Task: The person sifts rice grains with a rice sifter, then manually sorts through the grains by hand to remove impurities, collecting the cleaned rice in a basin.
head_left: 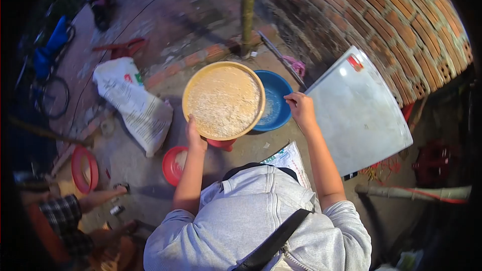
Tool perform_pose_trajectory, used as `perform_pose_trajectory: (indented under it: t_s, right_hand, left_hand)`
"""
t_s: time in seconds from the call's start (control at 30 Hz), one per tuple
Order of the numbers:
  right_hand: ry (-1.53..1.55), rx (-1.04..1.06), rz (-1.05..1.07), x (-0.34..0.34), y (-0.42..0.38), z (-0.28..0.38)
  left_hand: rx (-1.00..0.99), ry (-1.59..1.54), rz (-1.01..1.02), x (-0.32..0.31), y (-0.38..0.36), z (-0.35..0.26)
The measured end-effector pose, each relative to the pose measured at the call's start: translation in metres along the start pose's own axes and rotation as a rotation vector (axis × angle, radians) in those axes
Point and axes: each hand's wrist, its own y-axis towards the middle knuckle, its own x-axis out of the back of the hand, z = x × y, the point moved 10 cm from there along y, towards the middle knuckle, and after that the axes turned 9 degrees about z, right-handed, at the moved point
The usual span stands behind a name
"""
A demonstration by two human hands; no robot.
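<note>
A round yellow sieve-like tray [190, 78] holds a layer of pale, whitish flour-like stuff [223, 103]. My left hand [196, 136] grips its lower left rim, thumb at the edge. Behind it, partly covered, stands a blue basin [285, 93] with a pale dusting inside. Over the basin's right side is my right hand [302, 108], its fingertips pinched together. Whatever may be between those fingertips is too small to make out. Whether the tray's bottom is mesh is hidden by its load.
A white printed sack [133, 105] lies at left, and red basins [173, 170] sit on the ground. On the right a large pale board [359, 115] is near the brick wall [391, 25]. Another person's leg [98, 199] shows at lower left. A post [248, 10] stands ahead.
</note>
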Motion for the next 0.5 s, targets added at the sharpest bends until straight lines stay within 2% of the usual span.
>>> perform_pose_trajectory:
  t_s: [0.1, 0.2, 0.33, 0.37, 0.4, 0.47, 0.5]
  right_hand:
    - [0.055, -0.006, 0.132, -0.059, 0.017, -0.001]
    - [0.083, 0.112, 0.268, -0.134, 0.025, 0.011]
    - [0.073, 0.167, 0.414, -0.213, 0.033, 0.045]
    - [0.133, 0.211, 0.516, -0.23, 0.033, 0.054]
    - [0.142, 0.222, 0.523, -0.24, 0.036, 0.056]
    - [0.181, 0.373, 0.673, -0.278, 0.028, 0.059]
    - [-0.012, 0.493, 0.644, -0.296, 0.02, 0.046]
  left_hand:
    - [-0.198, 0.0, -0.143, 0.057, -0.023, -0.046]
    - [-0.343, -0.017, -0.236, 0.109, -0.048, -0.078]
    - [-0.435, -0.044, -0.328, 0.159, -0.079, -0.105]
    - [-0.448, -0.041, -0.342, 0.167, -0.085, -0.107]
    - [-0.447, -0.056, -0.374, 0.164, -0.093, -0.113]
    - [-0.445, -0.065, -0.408, 0.157, -0.104, -0.122]
    - [-0.457, -0.055, -0.425, 0.154, -0.107, -0.126]
